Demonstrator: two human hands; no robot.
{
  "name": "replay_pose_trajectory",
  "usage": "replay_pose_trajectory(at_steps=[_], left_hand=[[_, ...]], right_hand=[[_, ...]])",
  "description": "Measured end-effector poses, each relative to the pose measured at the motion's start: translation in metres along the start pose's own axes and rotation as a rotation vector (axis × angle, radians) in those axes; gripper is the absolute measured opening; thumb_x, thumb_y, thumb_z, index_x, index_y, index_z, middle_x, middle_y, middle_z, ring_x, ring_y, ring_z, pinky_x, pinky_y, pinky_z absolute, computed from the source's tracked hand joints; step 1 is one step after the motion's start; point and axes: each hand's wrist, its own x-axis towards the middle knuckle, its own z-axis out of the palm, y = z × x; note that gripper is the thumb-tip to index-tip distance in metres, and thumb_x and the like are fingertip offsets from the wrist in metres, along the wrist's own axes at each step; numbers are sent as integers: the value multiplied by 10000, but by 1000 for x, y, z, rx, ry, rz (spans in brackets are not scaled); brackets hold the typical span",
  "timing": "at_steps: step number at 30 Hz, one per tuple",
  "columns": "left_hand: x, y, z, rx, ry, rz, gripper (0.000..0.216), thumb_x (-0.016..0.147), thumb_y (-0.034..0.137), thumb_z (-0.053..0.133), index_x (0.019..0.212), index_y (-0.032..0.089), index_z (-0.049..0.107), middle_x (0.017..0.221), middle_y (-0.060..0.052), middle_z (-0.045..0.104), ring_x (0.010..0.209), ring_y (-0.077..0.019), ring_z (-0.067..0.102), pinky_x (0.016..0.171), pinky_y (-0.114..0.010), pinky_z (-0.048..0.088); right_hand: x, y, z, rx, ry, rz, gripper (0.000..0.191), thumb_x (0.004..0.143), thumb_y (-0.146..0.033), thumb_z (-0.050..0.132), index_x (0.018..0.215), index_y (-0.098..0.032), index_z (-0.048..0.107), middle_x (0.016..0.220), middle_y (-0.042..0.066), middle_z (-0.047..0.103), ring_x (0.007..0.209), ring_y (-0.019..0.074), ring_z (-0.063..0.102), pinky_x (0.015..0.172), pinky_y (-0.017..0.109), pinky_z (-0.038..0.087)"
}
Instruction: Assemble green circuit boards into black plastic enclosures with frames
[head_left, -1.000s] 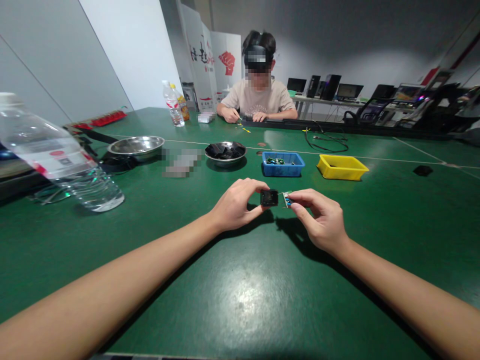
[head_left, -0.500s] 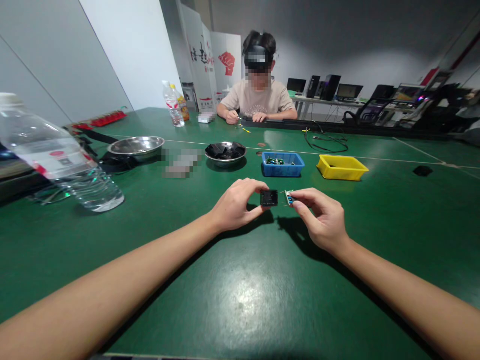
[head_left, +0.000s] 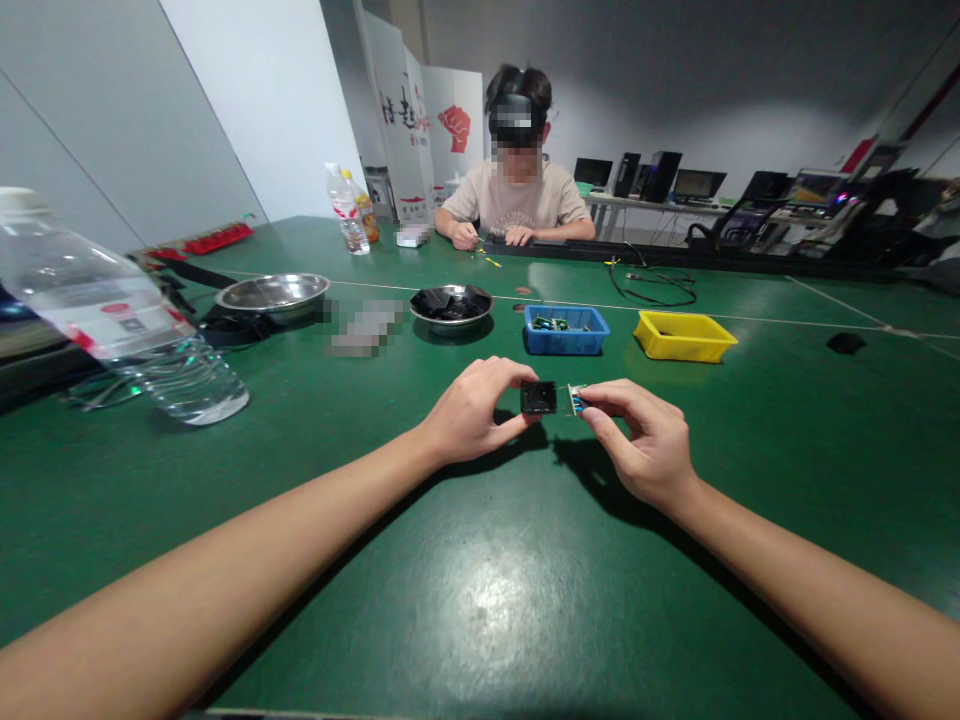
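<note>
Left hand, centre: thumb and finger clamped on a black case, open side showing. Right hand, right of centre: thumb and fingers clamped on a board, just beside the case, not touching it. Blue bin, above the board: green boards inside. Yellow bin, farther right: contents dark, mostly hidden. Bowl, above the left hand: black pieces. Dish, upper left: bare metal interior. Bottle, left edge: clear liquid, tilted in view.
</note>
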Motion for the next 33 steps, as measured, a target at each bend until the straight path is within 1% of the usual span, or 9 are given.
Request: replay_pose_trajectory(at_steps=[7,15,27,33], left_hand=[[1,1,-1,2,6,36,245,887,276,639,1084,180,530,963,-65,673,863,-209,627,785,-369,510],[0,0,0,10,3,29,238,886,292,633,1066,162,547,938,-61,673,851,-193,622,779,-341,491],[1,1,0,-3,-10,19,234,885,289,628,1067,166,549,946,-66,676,862,-197,628,792,-347,496],[0,1,0,-6,-9,3,235,884,307,628,1064,175,555,946,-66,675,870,-201,635,801,-351,500]], right_hand=[[1,-3,0,-29,-8,-35,155,905,-167,606,1016,-217,701,930,65,743,817,203,705,738,334,566],[2,-2,1,-58,-15,-93,148,902,-157,616,1017,-202,697,914,63,742,785,179,695,718,321,567],[3,-3,2,-71,-19,-124,150,901,-153,612,1011,-210,697,916,67,750,789,185,701,709,328,578],[3,-3,2,-78,-23,-107,147,908,-178,604,1011,-219,701,913,62,751,771,186,698,693,330,577]])
